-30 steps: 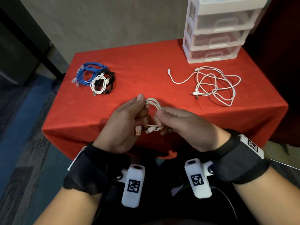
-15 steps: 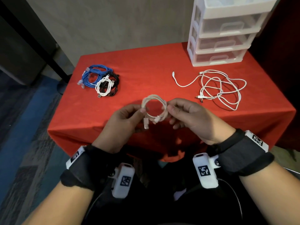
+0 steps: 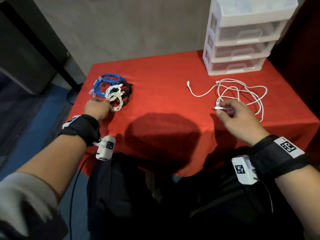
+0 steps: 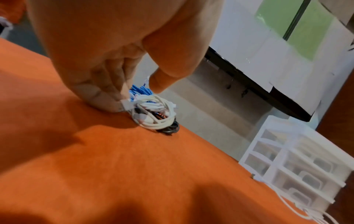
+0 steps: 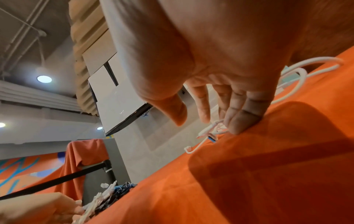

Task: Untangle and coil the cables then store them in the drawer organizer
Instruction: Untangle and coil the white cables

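Note:
My left hand [image 3: 105, 103] is at the cable pile on the left of the red table [image 3: 164, 87]. Its curled fingers hold the small white coiled cable [image 3: 116, 101] against the cloth, thumb lifted; the left wrist view shows that coil [image 4: 155, 112] at the fingertips [image 4: 114, 98]. A blue coil [image 3: 105, 83], a black coil [image 3: 127, 91] and another white coil [image 3: 113, 90] lie there too. My right hand [image 3: 220, 110] hovers open over the connectors [image 5: 207, 131] of the loose tangled white cable [image 3: 242, 90], its fingertips [image 5: 239, 124] touching the cloth.
The white drawer organizer [image 3: 239, 40] stands at the back right corner, all its drawers shut. A wall runs behind the table. A dark slanted bar [image 3: 43, 47] and blue floor lie off the left edge. The table's front edge is close to my body.
Both hands held the white coil together at the front middle. Now my left hand has carried it left to the pile, and my right hand has let go and moved right to the loose cable.

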`<state>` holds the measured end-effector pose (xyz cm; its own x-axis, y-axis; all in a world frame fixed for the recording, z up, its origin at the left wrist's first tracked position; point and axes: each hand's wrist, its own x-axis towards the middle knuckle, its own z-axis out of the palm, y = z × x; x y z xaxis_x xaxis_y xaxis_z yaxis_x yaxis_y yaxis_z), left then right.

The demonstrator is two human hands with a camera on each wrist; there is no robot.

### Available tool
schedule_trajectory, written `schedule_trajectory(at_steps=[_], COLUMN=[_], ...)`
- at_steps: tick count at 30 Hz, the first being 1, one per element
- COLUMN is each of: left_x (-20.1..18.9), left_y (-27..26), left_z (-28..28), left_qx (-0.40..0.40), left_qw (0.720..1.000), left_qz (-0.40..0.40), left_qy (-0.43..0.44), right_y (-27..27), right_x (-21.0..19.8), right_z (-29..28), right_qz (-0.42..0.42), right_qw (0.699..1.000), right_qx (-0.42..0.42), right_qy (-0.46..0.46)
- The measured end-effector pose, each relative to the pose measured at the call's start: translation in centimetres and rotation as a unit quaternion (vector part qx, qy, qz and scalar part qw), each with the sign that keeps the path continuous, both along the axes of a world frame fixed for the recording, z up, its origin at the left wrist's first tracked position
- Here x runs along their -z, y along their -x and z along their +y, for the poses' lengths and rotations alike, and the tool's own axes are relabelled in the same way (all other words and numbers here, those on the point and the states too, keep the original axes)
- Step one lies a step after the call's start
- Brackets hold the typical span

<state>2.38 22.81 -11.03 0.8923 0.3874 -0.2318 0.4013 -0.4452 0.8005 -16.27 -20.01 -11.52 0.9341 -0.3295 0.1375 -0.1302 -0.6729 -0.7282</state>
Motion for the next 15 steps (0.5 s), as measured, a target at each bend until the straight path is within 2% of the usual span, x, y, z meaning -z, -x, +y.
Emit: schedule_trajectory(at_steps=[2,4,5,7,9,10,13,15], left_x=[-1.0,-1.9,-2.2,-2.7,-2.5,-2.2,-2.0,-2.0], left_y=[1.6,3.8,4.9,7.3,9.4,10.4,13.9,15.4], left_z=[-1.4,-3.4,-4.7,-7.5,-10.4,-12.0,-17.4,-20.0], left_qx=[-0.025,-0.028,-0.023,0.013,0.106,0.163,0.352,0.413], left_qw=[0.998,0.989,0.985,0.978,0.956,0.946,0.900,0.877], left_qz=[0.017,-0.008,-0.048,-0.164,-0.267,-0.279,-0.252,-0.237], left_qy=[-0.046,-0.142,-0.161,-0.126,-0.061,-0.027,0.044,0.056], right_y=[0.1,0.0,-0.1,-0.2,0.0,0.2,1.1,1.4], right_x=[0.3,0.4,0.4,0.2,-0.3,-0.7,-2.0,-2.5], right_z=[-0.2,-0.4,-0.3,-0.2,0.5,1.1,3.9,5.5], right_qz=[0.011,0.023,0.027,0.017,-0.014,-0.034,-0.109,-0.128], right_qw=[1.000,0.999,0.998,0.997,0.997,0.997,0.989,0.982], right_qx=[-0.006,-0.014,-0.017,-0.023,-0.035,-0.045,-0.099,-0.140], right_qy=[0.009,0.028,0.045,0.067,0.061,0.051,0.018,-0.004])
